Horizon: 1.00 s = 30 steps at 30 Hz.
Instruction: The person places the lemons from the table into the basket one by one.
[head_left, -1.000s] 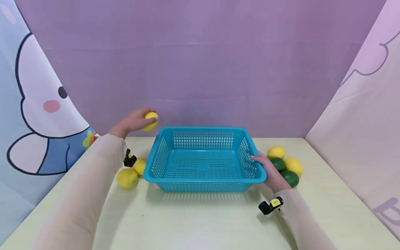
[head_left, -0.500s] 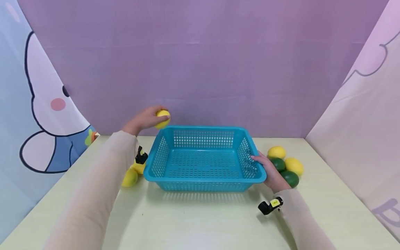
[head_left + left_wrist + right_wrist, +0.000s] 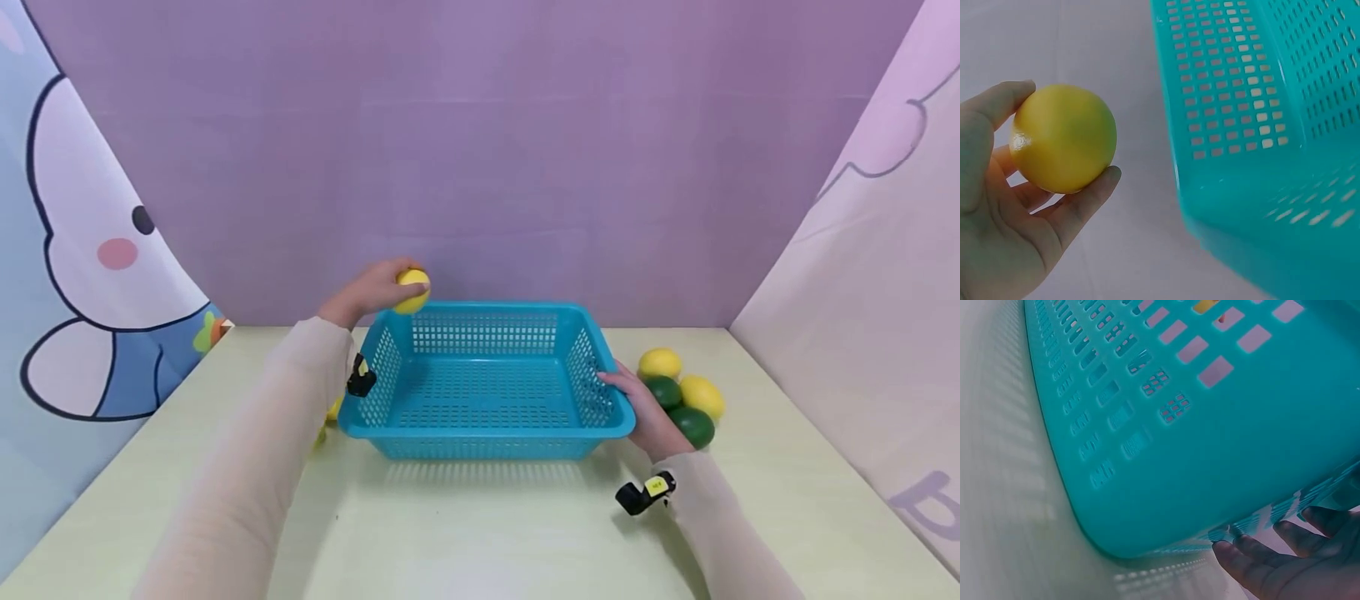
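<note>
Fruit [image 3: 335, 408], yellow and mostly hidden behind the left sleeve [image 3: 262, 442], lay between eight and nine o'clock of the basket [image 3: 487, 433]. At ten, the left hand [image 3: 371, 292] held a lemon [image 3: 412, 293] aloft, pinched between thumb and fingers. The lemon itself stood at about eleven; the left wrist view showed it outside the wall, near but not touching. The basket sat upright on the table [image 3: 450, 542]. Close to three, the right hand [image 3: 639, 408] gripped its wall at the rim. Just beyond, also around three, two green fruits [image 3: 692, 427] and two yellow fruits [image 3: 702, 397] lay clustered. The step in hand looked like placing the lemon in the basket while the right hand steadied it. The next move probably called for taking the lemon over the rim towards five o'clock, lowering it and loosening the fingers.
</note>
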### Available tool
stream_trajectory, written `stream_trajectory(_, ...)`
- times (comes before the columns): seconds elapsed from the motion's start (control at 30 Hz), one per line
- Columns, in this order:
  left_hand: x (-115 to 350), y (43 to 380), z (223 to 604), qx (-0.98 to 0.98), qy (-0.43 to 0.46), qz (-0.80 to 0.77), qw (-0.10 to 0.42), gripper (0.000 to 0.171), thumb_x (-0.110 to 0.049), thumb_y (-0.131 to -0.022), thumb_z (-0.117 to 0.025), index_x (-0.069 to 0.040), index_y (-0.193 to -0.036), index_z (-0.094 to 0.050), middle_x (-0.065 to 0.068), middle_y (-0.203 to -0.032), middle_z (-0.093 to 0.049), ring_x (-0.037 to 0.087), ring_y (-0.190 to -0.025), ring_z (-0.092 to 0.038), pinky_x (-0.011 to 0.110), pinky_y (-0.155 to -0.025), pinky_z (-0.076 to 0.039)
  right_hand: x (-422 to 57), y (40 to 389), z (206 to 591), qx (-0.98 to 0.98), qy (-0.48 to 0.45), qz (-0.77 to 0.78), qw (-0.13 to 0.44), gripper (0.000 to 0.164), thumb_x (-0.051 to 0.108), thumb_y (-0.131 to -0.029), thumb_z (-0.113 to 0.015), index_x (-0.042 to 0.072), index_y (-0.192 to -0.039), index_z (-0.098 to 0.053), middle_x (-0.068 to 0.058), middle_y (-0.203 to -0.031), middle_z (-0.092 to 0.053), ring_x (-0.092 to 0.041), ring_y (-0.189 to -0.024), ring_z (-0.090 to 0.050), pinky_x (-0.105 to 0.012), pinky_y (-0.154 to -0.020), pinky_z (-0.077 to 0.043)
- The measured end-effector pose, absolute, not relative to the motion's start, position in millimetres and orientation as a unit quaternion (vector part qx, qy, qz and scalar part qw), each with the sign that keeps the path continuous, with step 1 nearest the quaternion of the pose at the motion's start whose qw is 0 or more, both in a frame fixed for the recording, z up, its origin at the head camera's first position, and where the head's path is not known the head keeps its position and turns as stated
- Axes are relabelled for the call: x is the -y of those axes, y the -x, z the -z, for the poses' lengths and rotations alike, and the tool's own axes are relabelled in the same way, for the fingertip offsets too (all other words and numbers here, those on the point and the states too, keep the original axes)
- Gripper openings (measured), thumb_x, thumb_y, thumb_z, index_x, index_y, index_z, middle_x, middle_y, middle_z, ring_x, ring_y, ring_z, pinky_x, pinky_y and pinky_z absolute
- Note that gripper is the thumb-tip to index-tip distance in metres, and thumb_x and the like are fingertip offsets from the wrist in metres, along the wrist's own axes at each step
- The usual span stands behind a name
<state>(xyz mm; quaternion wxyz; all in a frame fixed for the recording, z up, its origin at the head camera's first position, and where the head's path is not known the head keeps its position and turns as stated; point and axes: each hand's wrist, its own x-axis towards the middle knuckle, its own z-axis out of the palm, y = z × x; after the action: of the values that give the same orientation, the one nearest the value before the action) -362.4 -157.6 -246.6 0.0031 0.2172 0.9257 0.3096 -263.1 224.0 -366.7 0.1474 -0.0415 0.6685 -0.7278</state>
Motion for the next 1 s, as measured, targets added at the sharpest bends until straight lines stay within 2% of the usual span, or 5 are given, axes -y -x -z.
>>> stream_trajectory(0.23,146,365,257,-0.915,-0.210,-0.343,0.019,0.043,-0.025,-0.095,-0.055,-0.001,-0.130,-0.048,0.016,-0.113,-0.054,0.029,-0.094,-0.049,0.036,-0.078,-0.046,-225,264,368,-0.673,0.052,0.725,0.139,0.062,0.025,-0.101,-0.032,0.019,-0.152,0.004,-0.016,-0.157,-0.002,-0.042,-0.140,-0.012,-0.060,-0.108,-0.020)
stream_trajectory(0.77,126,374,280,-0.897,-0.160,-0.407,0.070,0.045,-0.022,-0.094,-0.056,0.001,-0.132,-0.045,0.019,-0.118,-0.052,0.027,-0.091,-0.051,0.031,-0.069,-0.050,-224,263,368,-0.665,0.043,0.731,0.145,0.062,0.026,-0.101,-0.032,0.019,-0.152,0.003,-0.017,-0.157,-0.004,-0.043,-0.139,-0.015,-0.059,-0.108,-0.023)
stream_trajectory(1.0,123,377,293,-0.894,-0.148,-0.414,0.089,0.049,-0.024,-0.094,-0.056,-0.001,-0.134,-0.043,0.019,-0.122,-0.049,0.028,-0.093,-0.051,0.044,-0.078,-0.052,-222,264,369,-0.666,0.046,0.730,0.143,0.061,0.023,-0.101,-0.030,0.018,-0.153,0.002,-0.019,-0.156,-0.005,-0.043,-0.139,-0.016,-0.060,-0.108,-0.023)
